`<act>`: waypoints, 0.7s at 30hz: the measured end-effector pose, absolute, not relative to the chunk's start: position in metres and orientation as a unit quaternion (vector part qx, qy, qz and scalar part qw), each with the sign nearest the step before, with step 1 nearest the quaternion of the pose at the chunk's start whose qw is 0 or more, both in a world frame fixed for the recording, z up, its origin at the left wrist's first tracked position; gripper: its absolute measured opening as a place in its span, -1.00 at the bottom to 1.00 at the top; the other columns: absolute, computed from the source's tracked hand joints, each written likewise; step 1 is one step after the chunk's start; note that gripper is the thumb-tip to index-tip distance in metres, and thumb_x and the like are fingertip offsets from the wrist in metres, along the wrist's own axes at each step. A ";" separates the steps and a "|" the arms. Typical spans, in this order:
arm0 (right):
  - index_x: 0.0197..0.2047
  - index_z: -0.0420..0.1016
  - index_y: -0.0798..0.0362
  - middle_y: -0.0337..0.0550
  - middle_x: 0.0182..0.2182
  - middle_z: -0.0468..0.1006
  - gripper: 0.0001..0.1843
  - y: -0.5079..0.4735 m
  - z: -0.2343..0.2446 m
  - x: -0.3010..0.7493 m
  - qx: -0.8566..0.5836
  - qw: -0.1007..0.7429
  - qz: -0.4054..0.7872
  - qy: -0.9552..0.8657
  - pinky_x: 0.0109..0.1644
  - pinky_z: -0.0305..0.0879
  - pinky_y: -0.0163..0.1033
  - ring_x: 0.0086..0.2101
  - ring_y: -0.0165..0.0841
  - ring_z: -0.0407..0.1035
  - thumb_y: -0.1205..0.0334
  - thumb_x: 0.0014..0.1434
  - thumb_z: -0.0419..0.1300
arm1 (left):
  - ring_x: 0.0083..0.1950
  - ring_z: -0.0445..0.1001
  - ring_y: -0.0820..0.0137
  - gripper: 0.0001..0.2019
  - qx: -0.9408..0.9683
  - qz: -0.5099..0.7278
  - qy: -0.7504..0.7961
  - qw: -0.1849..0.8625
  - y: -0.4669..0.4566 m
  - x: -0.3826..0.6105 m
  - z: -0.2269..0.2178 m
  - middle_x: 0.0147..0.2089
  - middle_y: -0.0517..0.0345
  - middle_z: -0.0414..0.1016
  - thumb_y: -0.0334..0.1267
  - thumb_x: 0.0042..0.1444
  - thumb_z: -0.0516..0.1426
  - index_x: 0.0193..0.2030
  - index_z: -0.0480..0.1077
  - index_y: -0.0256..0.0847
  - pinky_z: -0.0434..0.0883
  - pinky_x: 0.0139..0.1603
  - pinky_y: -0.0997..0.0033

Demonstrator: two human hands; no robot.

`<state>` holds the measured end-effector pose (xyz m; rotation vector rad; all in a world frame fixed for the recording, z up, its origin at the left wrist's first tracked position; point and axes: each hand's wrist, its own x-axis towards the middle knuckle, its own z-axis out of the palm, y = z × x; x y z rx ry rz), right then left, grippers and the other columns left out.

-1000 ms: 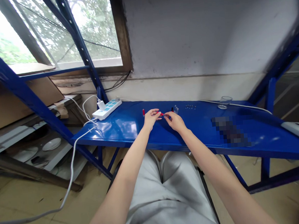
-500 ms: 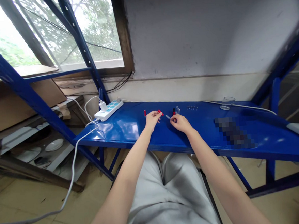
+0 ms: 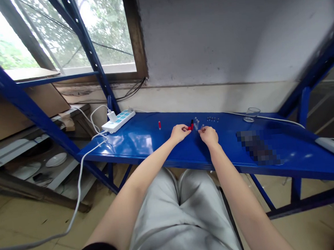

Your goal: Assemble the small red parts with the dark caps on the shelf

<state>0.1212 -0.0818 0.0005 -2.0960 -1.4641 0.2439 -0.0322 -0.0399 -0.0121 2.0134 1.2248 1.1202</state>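
Observation:
My left hand point(image 3: 181, 133) is closed, its thumb and fingertips pinched at a small red piece point(image 3: 189, 128). Right beside those fingertips, a red-and-black piece point(image 3: 192, 124) stands on the blue table point(image 3: 133, 140). My right hand point(image 3: 209, 135) is also closed, with the fingertips together next to several small clear pieces point(image 3: 196, 123). A clear bit point(image 3: 203, 126) shows at its fingertips; whether it is gripped or lies behind them is hard to see. Apart from both hands, to the left, a small red tube-like piece point(image 3: 159, 125) sits on the table.
Several tiny clear parts point(image 3: 212, 119) lie in rows toward the back. A glass cup point(image 3: 252, 114) stands at the back right, near a blurred-out dark object point(image 3: 257, 147). A white power strip point(image 3: 119, 120) with its cable occupies the left end. Blue frame posts point(image 3: 300, 108) flank the table.
Both hands have moved right, toward the red-and-black piece and clear pieces. The clear tube that stuck out from my right fingertips toward the left hand no longer shows there.

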 end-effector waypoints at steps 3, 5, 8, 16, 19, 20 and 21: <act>-0.28 0.54 0.02 -0.01 -0.29 0.56 -0.78 -0.081 0.000 0.121 -0.783 0.282 0.085 -0.548 -0.24 0.26 -0.25 -0.22 -0.23 0.43 0.14 0.09 0.12 | -0.38 0.44 0.43 -0.80 0.744 0.395 0.480 0.245 -0.036 -0.022 -0.012 -0.43 0.10 0.51 -0.22 -0.13 0.23 -0.36 0.49 -0.29 0.36 -0.28 0.43; -0.28 0.54 0.01 -0.01 -0.30 0.56 -0.77 -0.079 -0.002 0.120 -0.779 0.275 0.078 -0.558 -0.23 0.27 -0.25 -0.22 -0.23 0.43 0.12 0.09 0.11 | -0.36 0.45 0.42 -0.81 0.735 0.392 0.501 0.235 -0.035 -0.016 -0.009 -0.41 0.09 0.51 -0.23 -0.12 0.23 -0.36 0.49 -0.28 0.36 -0.27 0.43; -0.27 0.55 0.01 -0.01 -0.30 0.56 -0.75 -0.077 -0.004 0.120 -0.774 0.255 0.060 -0.577 -0.23 0.26 -0.25 -0.22 -0.22 0.44 0.09 0.10 0.10 | -0.34 0.46 0.41 -0.82 0.722 0.389 0.525 0.228 -0.036 -0.009 -0.006 -0.39 0.08 0.52 -0.24 -0.11 0.21 -0.34 0.49 -0.27 0.36 -0.26 0.44; -0.26 0.55 -0.01 -0.03 -0.29 0.56 -0.73 -0.074 -0.005 0.120 -0.777 0.230 0.047 -0.585 -0.20 0.25 -0.24 -0.20 -0.21 0.43 0.08 0.11 0.08 | -0.28 0.46 0.36 -0.88 0.734 0.315 0.573 0.181 -0.039 -0.002 -0.007 -0.34 0.08 0.53 -0.22 -0.08 0.18 -0.41 0.47 -0.21 0.32 -0.27 0.43; -0.24 0.55 -0.01 -0.03 -0.27 0.56 -0.73 -0.074 -0.005 0.119 -0.780 0.224 0.053 -0.582 -0.20 0.25 -0.25 -0.19 -0.21 0.43 0.08 0.10 0.10 | -0.25 0.46 0.32 -0.90 0.755 0.285 0.573 0.144 -0.041 -0.002 -0.004 -0.35 0.08 0.52 -0.23 -0.07 0.17 -0.45 0.46 -0.20 0.32 -0.23 0.40; -0.23 0.56 -0.02 -0.03 -0.26 0.56 -0.73 -0.074 -0.005 0.119 -0.781 0.223 0.055 -0.581 -0.20 0.25 -0.25 -0.19 -0.21 0.43 0.08 0.09 0.10 | -0.24 0.46 0.31 -0.90 0.759 0.281 0.572 0.134 -0.041 -0.001 -0.003 -0.35 0.08 0.52 -0.22 -0.07 0.17 -0.45 0.46 -0.19 0.32 -0.22 0.39; -0.23 0.56 -0.02 -0.03 -0.26 0.56 -0.73 -0.074 -0.005 0.119 -0.782 0.223 0.056 -0.580 -0.20 0.26 -0.25 -0.19 -0.21 0.43 0.08 0.09 0.11 | -0.23 0.46 0.30 -0.89 0.760 0.280 0.573 0.129 -0.042 -0.001 -0.002 -0.35 0.08 0.52 -0.22 -0.06 0.17 -0.45 0.46 -0.19 0.32 -0.20 0.39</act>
